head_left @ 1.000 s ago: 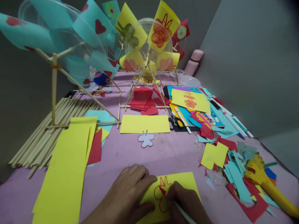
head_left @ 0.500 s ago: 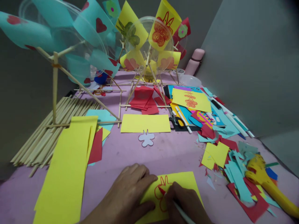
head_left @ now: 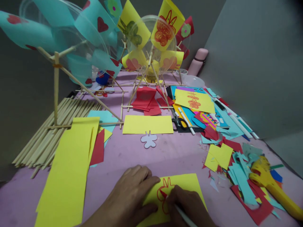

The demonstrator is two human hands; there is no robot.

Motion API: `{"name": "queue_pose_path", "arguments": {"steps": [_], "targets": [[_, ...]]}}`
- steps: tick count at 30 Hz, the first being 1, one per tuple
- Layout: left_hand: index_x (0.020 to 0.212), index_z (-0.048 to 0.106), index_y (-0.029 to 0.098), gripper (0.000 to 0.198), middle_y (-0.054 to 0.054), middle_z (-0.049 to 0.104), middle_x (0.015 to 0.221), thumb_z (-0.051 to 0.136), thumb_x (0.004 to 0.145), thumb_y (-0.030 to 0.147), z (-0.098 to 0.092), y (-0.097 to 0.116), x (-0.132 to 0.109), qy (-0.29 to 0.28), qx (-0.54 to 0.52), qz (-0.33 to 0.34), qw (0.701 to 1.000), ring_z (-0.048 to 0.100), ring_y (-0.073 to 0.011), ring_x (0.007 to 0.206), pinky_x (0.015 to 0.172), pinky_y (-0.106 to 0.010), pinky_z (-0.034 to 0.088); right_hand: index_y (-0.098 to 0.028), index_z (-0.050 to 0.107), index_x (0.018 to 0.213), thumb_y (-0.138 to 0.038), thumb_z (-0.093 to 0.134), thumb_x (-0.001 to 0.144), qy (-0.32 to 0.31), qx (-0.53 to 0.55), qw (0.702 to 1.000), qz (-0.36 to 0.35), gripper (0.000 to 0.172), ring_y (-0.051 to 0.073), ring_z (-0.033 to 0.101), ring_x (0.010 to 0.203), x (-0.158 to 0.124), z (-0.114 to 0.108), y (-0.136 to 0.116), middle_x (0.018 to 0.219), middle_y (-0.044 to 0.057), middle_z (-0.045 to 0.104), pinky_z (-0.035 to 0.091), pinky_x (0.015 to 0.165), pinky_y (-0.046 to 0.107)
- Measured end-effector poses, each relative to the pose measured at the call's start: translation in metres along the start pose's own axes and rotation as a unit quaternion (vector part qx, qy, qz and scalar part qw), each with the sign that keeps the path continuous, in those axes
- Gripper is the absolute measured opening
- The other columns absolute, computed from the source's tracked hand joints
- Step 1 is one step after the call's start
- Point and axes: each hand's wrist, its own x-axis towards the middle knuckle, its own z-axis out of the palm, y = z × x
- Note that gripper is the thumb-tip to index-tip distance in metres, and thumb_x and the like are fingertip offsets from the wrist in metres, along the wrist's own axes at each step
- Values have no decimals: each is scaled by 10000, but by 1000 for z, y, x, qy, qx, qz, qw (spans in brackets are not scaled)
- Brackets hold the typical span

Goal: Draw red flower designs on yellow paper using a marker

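Note:
A yellow paper sheet lies at the near edge of the table, bearing a red butterfly outline. My left hand rests flat over its left side, fingers stretched out. Pinched in my right hand is a red marker with a pale barrel. Its red tip sits inside the butterfly's upper left wing. My right hand covers part of the drawing. Beyond the hands lies a pale butterfly cutout, just in front of a yellow paper strip.
Yellow strips and wooden sticks lie left. Paper pinwheels on stick frames stand behind. Scissors, several markers, paper scraps and a yellow glue gun are on the right.
The red marker's tip has shifted very slightly inside the butterfly's wing. My left hand stays where it was on the paper.

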Motion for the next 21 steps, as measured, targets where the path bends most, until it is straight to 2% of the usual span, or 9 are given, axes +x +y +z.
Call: {"name": "queue_pose_path", "arguments": {"steps": [8, 15, 21], "targets": [[1114, 513, 285, 417, -11, 523, 990, 708, 754, 207, -1, 0, 0, 6, 9, 8, 1000, 467, -213, 880, 722, -327, 347, -205, 570, 658, -41, 476, 636, 8, -6, 1000, -27, 191, 121, 653, 507, 0, 0, 0, 612, -10, 713, 446, 511, 148], [1114, 526, 286, 428, -5, 528, 978, 715, 743, 190, -1, 1, -1, 14, 6, 9, 1000, 474, -202, 871, 722, -320, 352, -222, 572, 664, -57, 490, 659, 3, 12, 999, -30, 184, 130, 682, 572, 0, 2, 4, 644, -19, 720, 469, 567, 159], [1110, 525, 285, 426, -5, 528, 986, 711, 740, 186, 0, 0, 0, 8, 5, 7, 1000, 472, -202, 876, 723, -321, 346, -224, 589, 670, -69, 480, 653, 1, 20, 999, -33, 191, 130, 667, 562, -1, 3, 5, 653, -10, 721, 469, 556, 172]]}}
